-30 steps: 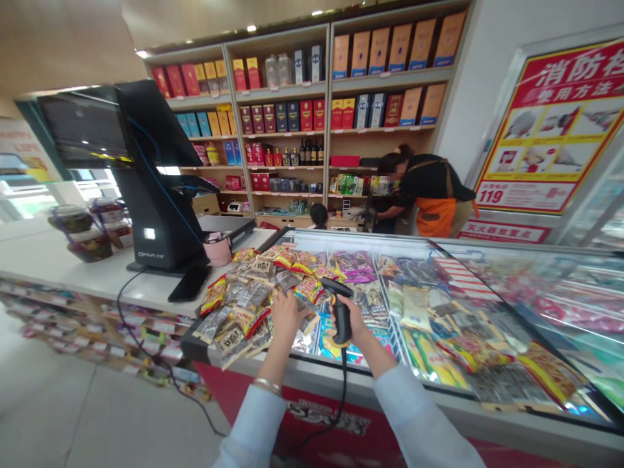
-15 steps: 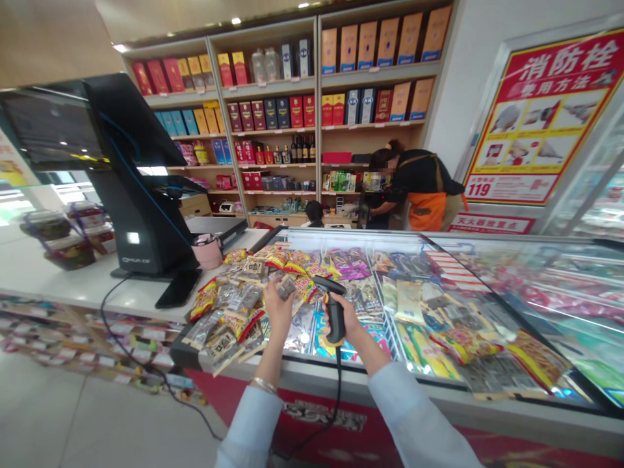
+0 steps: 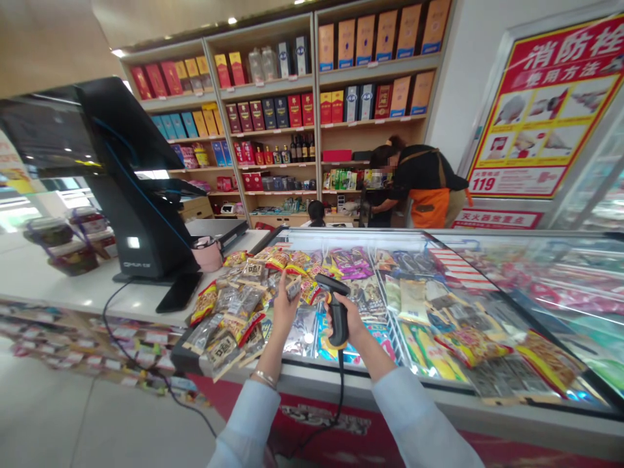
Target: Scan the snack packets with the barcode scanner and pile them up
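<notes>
My left hand is raised over the glass lid and pinches a small snack packet between its fingertips. My right hand grips a black corded barcode scanner by its handle, with the scanner's head pointing left at the packet from a few centimetres away. Below and to the left lies a pile of snack packets spread on the freezer lid. The scanner's cable hangs down over the front edge.
A chest freezer with a glass lid runs to the right. A black checkout terminal and jars stand on the white counter at left. A person in an orange apron bends by the stocked shelves behind.
My left hand picked a small packet off the pile and lifted it up in front of the scanner. My right hand kept the scanner nearly still.
</notes>
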Available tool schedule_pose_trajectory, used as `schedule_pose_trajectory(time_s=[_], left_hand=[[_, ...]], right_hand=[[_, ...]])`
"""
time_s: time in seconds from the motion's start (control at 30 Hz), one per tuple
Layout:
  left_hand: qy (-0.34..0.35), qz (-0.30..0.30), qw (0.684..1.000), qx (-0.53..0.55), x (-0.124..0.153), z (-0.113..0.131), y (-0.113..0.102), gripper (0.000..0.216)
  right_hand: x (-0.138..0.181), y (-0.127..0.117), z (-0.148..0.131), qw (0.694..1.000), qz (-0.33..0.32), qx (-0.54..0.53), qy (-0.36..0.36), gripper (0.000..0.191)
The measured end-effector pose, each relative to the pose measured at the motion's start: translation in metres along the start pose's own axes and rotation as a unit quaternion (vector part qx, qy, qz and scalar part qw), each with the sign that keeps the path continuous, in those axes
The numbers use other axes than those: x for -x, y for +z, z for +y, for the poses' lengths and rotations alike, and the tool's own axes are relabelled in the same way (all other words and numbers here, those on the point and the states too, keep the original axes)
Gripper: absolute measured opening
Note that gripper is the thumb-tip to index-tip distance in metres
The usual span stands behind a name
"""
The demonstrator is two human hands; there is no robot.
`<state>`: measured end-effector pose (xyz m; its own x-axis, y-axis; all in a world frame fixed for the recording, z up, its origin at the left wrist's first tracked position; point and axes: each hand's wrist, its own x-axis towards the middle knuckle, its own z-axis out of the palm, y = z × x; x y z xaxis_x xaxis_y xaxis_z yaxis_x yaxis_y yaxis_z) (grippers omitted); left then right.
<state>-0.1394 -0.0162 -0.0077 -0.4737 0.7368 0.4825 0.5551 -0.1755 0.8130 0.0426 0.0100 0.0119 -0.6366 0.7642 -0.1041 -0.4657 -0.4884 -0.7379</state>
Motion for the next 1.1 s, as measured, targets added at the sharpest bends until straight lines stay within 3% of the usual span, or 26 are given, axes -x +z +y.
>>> schedule_pose_trajectory(time_s=[0.1,0.3,0.4,0.57,0.77,1.1], left_hand=[[0.014,-0.025,0.999,0.026,-0.001,-0.003,0.0,0.04],[0.013,0.103,0.994,-0.035,0.003,0.006,-0.007,0.052],[0.014,0.128,0.987,-0.094,0.006,0.013,-0.01,0.057],[-0.014,0.134,0.981,-0.142,0.008,0.017,-0.011,0.065],[-0.005,0.139,0.977,-0.161,0.005,0.005,-0.01,0.051],[0.001,0.132,0.977,-0.17,0.005,0.003,-0.009,0.047]], right_hand=[[0.001,0.0,0.0,1.0,-0.004,0.012,0.004,0.029],[0.002,0.0,-0.001,1.0,-0.028,0.012,-0.007,0.029],[0.003,0.0,-0.001,0.999,-0.048,0.025,-0.002,0.031],[0.004,0.002,0.002,0.998,-0.048,0.041,-0.016,0.031],[0.005,0.002,0.002,0.997,-0.054,0.05,-0.022,0.031],[0.007,0.003,0.002,0.996,-0.066,0.055,-0.022,0.03]])
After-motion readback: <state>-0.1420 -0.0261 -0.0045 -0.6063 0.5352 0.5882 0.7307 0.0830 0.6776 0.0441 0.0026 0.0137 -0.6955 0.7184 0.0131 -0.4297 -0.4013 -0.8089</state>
